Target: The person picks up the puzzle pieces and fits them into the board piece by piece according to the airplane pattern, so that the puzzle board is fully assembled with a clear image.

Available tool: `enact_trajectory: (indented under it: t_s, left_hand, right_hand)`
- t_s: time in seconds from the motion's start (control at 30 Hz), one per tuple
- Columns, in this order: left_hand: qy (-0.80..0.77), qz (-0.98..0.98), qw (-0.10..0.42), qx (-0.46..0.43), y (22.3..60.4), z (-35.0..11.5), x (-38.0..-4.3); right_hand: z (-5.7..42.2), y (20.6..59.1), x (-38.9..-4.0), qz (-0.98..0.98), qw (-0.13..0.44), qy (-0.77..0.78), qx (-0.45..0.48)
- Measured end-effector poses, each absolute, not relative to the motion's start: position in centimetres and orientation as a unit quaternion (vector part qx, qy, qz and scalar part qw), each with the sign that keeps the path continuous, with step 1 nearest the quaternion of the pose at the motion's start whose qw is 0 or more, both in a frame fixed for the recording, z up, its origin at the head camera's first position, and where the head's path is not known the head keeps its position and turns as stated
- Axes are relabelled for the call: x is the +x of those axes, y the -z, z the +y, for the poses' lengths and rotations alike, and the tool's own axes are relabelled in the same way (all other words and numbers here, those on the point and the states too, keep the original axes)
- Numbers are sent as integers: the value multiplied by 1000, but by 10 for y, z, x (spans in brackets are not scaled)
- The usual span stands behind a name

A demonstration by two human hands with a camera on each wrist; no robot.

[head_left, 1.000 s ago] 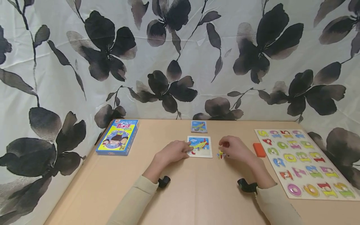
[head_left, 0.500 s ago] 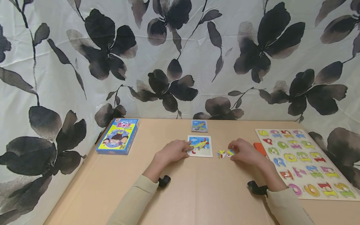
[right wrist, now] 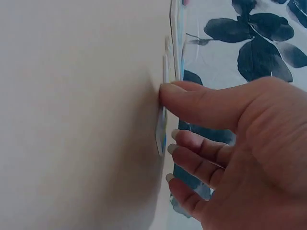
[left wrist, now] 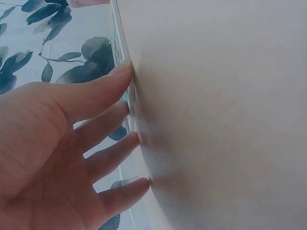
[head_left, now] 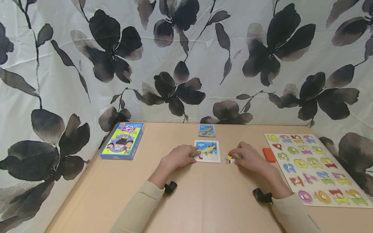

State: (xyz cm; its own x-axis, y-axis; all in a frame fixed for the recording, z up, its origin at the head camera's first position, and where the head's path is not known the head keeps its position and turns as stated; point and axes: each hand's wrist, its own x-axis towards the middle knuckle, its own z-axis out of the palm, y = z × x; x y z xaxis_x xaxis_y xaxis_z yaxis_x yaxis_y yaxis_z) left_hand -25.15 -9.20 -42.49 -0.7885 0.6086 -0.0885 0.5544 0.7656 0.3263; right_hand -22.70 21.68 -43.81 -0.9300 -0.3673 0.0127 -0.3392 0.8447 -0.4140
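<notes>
A small white-bordered puzzle board [head_left: 210, 156] with a yellow airplane picture lies mid-table. My left hand [head_left: 181, 156] rests at its left side, index finger over the picture and thumb at the near edge. The left wrist view shows that hand's fingers [left wrist: 112, 155] spread and fairly straight along the edge. Just right of the board is a small cluster of colourful puzzle pieces [head_left: 229, 160]. My right hand [head_left: 248, 157] covers part of them. In the right wrist view its thumb and index finger pinch a thin puzzle piece [right wrist: 160, 132], the other fingers loosely bent.
A smaller airplane picture card [head_left: 206, 130] lies beyond the board. A blue and yellow box [head_left: 122, 142] stands at the left. To the right are an orange block [head_left: 268, 155] and a large letter-and-number board [head_left: 316, 168]. A floral curtain [head_left: 215, 71] hangs behind the table [head_left: 201, 200].
My right hand moved right off part of the cluster, uncovering more puzzle pieces, then came back left over them. My left hand has stayed on the puzzle board.
</notes>
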Motion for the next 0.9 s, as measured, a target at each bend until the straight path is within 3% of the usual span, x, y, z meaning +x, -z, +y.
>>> enact_trajectory:
  t_s: [0.9]
  left_hand:
    - [-141,936,94,307,422,-92,-250]
  right_hand:
    - [197,437,-231,933,75,297,-188]
